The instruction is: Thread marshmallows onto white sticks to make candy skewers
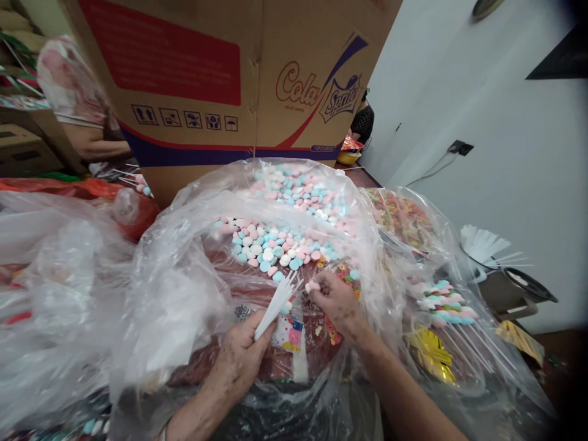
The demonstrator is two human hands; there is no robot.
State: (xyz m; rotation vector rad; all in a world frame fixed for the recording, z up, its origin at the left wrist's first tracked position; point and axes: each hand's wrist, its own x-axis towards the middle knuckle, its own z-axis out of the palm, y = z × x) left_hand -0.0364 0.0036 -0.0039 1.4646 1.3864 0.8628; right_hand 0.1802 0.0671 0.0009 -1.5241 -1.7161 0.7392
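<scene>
A bundle of thin white sticks (275,304) is gripped in my left hand (243,346), the sticks slanting up to the right. Just to the right of their tips, my right hand (337,303) pinches a small pale pink candy (312,286). Beyond both hands, pink, blue and white round candies (271,248) spill from a large clear plastic bag (184,220). Orange and red ring-shaped candies (333,331) lie beside and below my right hand. A small printed packet (288,334) rests on the reddish-brown table between my hands.
A tall cardboard box (193,67) stands behind the bag. At the right are finished candy skewers (448,303), yellow foil ties (432,352), a bag of colourful gummies (402,217) and a container of white sticks (482,245). Another person's arm (96,138) shows at the left.
</scene>
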